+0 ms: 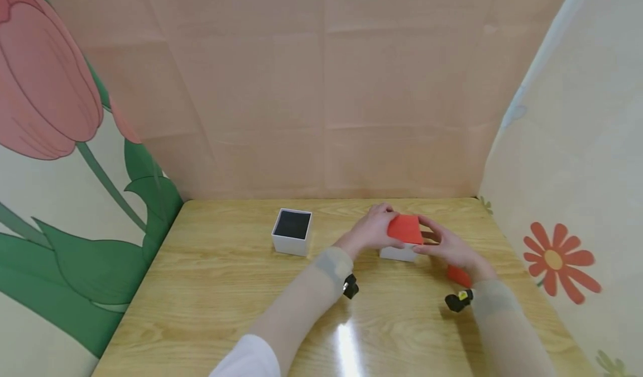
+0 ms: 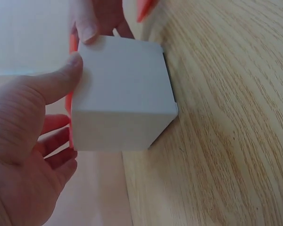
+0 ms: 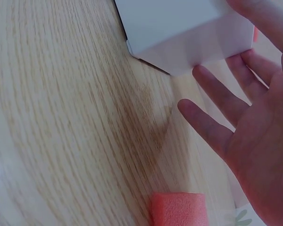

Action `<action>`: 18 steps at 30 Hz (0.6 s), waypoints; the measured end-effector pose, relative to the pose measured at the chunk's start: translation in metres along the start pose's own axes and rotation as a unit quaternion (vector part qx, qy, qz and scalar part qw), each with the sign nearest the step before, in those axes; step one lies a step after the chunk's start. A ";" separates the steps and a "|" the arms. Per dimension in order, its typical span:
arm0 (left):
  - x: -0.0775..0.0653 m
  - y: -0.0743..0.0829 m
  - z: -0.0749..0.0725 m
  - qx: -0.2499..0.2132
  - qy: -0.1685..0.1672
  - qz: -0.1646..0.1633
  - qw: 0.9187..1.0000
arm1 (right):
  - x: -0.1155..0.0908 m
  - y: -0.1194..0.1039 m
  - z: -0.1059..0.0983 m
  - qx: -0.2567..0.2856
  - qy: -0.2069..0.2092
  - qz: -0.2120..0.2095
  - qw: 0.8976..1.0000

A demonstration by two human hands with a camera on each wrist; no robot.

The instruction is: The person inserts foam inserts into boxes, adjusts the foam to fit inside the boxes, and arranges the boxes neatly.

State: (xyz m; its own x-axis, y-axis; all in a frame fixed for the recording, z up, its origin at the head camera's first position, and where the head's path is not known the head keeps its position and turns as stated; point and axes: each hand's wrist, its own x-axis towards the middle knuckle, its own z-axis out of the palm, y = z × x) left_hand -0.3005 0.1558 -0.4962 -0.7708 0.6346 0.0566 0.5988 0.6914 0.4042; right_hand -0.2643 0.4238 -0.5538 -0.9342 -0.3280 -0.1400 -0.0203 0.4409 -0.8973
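A white box (image 2: 125, 75) stands on the table, a flat red foam piece (image 1: 406, 229) covering its top. My left hand (image 1: 374, 229) grips the foam at the left: in the left wrist view the thumb presses at the box's upper edge, and the curled fingers lie along the red edge. At the right side, my right hand (image 1: 448, 246) has its thumb on the box's upper edge; its other fingers (image 3: 219, 94) are spread and nearly straight beside the wall. Contact of every right fingertip cannot be made out.
Left of the hands stands another white box (image 1: 291, 246) with a black top surface inside its rim. A loose red foam block (image 1: 458, 275) lies by the right wrist, partly hidden in the head view. The wooden table (image 1: 226, 310) meets a pink backdrop behind.
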 end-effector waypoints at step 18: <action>0.001 -0.007 -0.002 -0.020 -0.006 0.009 1.000 | -0.002 -0.002 -0.001 0.001 -0.003 0.013 1.000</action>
State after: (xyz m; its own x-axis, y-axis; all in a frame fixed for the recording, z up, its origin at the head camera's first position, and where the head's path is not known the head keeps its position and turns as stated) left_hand -0.3059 0.1516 -0.4974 -0.7572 0.6510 0.0527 0.6030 0.6657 0.4395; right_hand -0.2622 0.4243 -0.5512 -0.9322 -0.3214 -0.1663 0.0050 0.4480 -0.8940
